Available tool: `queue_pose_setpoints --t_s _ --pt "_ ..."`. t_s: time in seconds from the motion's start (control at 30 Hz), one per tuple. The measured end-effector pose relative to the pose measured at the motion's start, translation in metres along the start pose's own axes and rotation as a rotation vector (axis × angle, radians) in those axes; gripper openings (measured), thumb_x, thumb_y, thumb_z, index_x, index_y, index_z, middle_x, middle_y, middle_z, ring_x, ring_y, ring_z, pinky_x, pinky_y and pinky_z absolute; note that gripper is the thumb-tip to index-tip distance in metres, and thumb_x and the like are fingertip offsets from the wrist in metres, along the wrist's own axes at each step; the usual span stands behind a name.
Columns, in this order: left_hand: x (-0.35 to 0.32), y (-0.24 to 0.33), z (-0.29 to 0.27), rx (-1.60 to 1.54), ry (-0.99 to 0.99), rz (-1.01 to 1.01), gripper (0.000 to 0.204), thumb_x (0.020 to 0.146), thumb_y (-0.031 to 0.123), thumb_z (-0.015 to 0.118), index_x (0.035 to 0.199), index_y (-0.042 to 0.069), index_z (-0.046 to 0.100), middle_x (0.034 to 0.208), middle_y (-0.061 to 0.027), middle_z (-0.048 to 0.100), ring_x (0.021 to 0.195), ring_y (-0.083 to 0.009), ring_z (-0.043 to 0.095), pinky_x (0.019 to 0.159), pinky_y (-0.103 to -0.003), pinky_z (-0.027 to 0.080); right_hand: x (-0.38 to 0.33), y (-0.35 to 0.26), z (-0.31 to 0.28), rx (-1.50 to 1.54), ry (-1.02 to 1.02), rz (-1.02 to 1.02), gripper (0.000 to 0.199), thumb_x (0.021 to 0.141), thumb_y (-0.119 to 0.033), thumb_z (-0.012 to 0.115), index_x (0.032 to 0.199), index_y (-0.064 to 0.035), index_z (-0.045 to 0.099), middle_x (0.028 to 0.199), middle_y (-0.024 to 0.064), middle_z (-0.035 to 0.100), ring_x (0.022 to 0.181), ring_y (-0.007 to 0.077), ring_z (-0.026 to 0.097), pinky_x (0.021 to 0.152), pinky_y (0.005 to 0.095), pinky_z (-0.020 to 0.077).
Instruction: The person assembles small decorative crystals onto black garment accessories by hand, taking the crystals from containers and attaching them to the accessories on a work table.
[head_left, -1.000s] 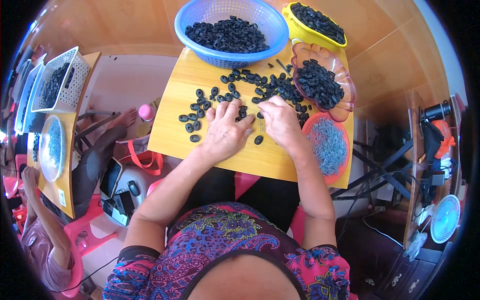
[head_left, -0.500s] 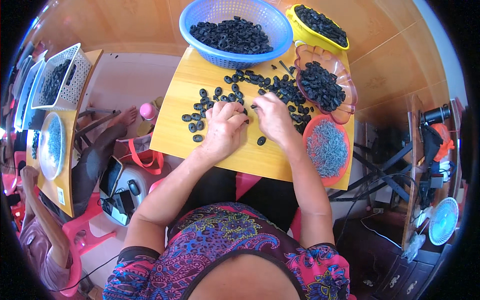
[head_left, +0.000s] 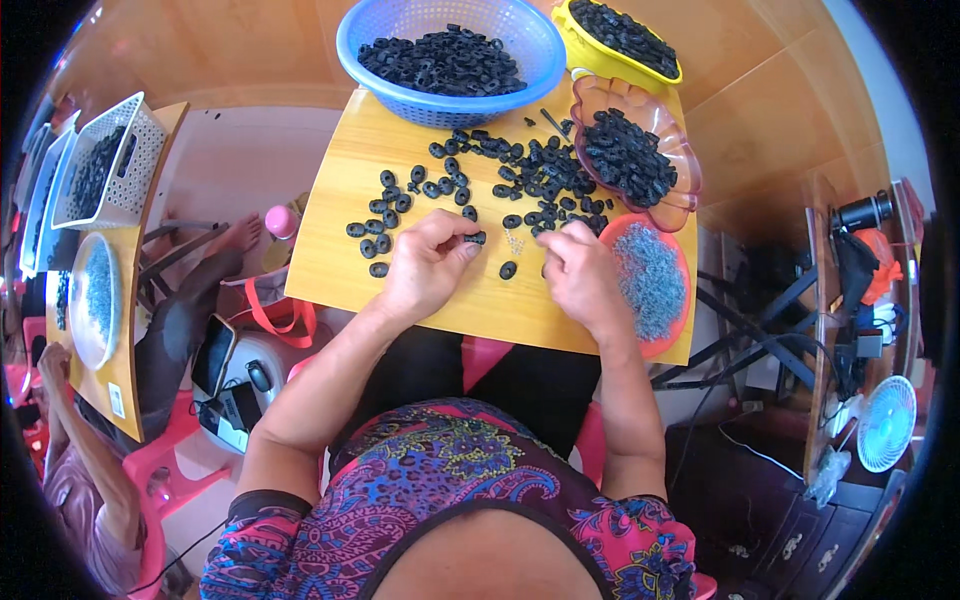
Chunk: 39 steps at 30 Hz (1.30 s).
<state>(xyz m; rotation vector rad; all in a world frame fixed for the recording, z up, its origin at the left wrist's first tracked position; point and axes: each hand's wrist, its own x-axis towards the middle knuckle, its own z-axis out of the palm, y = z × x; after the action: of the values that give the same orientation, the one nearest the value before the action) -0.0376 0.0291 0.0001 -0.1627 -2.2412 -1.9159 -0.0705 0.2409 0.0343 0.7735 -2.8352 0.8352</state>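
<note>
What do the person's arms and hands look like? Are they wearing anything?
Both the left hand and right hand are bare, with no gloves showing. The forearms are uncovered. A short-sleeved top with a pink, purple and blue paisley pattern ends at the upper arms.

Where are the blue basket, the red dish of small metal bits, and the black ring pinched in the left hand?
Blue basket (head_left: 545,62): head view, on its bare right wall.
Red dish (head_left: 612,228): head view, on its upper left rim.
Black ring (head_left: 477,238): head view, on the ring at the left hand's (head_left: 428,265) fingertips.
</note>
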Motion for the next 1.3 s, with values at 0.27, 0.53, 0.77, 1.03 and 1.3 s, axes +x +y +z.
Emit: queue_pose_setpoints --t_s 0.27,0.53,0.77,1.03,1.3 --pt "-0.002 0.0 -0.003 -0.016 0.039 -0.021 0.017 0.078 -0.003 0.066 0.095 -0.002 0.062 0.084 -0.0062 0.059 0.071 -0.0106 0.054 0.066 -0.024 0.047 0.013 -0.002 0.017 -0.226 -0.054 -0.161 0.011 0.072 -0.001 0.06 0.083 -0.003 0.065 0.079 0.0114 0.052 0.081 0.0288 0.055 0.073 0.0379 0.047" --pt "-0.001 -0.006 -0.003 -0.111 0.054 -0.092 0.019 0.077 -0.004 0.067 0.095 -0.002 0.063 0.08 -0.0018 0.059 0.071 -0.0076 0.053 0.065 -0.022 0.046 0.006 0.002 0.01 -0.202 -0.032 -0.216 0.007 0.073 -0.002 0.06 0.079 -0.0027 0.063 0.076 0.012 0.05 0.077 0.0289 0.055 0.068 0.0395 0.0463" --pt "-0.003 0.003 -0.002 -0.675 -0.035 -0.286 0.024 0.074 -0.011 0.066 0.095 -0.001 0.064 0.081 -0.0015 0.062 0.073 -0.0068 0.056 0.069 -0.02 0.048 0.011 -0.036 -0.015 0.309 -0.127 -0.115 0.009 0.08 -0.005 0.065 0.087 -0.0004 0.062 0.077 0.0083 0.055 0.067 0.0196 0.055 0.06 0.03 0.0442" --pt "-0.007 -0.003 -0.001 -0.759 -0.131 -0.269 0.021 0.076 -0.013 0.063 0.094 -0.002 0.062 0.085 -0.0059 0.065 0.077 -0.0094 0.061 0.072 -0.022 0.051 0.016 -0.038 -0.014 0.493 -0.238 -0.108 0.007 0.083 -0.006 0.063 0.085 0.0007 0.062 0.072 0.0032 0.05 0.061 0.0108 0.046 0.055 0.0248 0.0379" --pt "-0.007 0.002 -0.001 -0.834 -0.13 -0.27 0.022 0.077 -0.015 0.058 0.096 -0.003 0.062 0.094 -0.0056 0.059 0.081 -0.0111 0.059 0.074 -0.022 0.049 0.014 -0.041 -0.011 0.583 -0.275 -0.038 0.008 0.085 -0.006 0.061 0.084 0.0019 0.061 0.072 0.0014 0.048 0.06 0.0077 0.043 0.054 0.0231 0.0357"
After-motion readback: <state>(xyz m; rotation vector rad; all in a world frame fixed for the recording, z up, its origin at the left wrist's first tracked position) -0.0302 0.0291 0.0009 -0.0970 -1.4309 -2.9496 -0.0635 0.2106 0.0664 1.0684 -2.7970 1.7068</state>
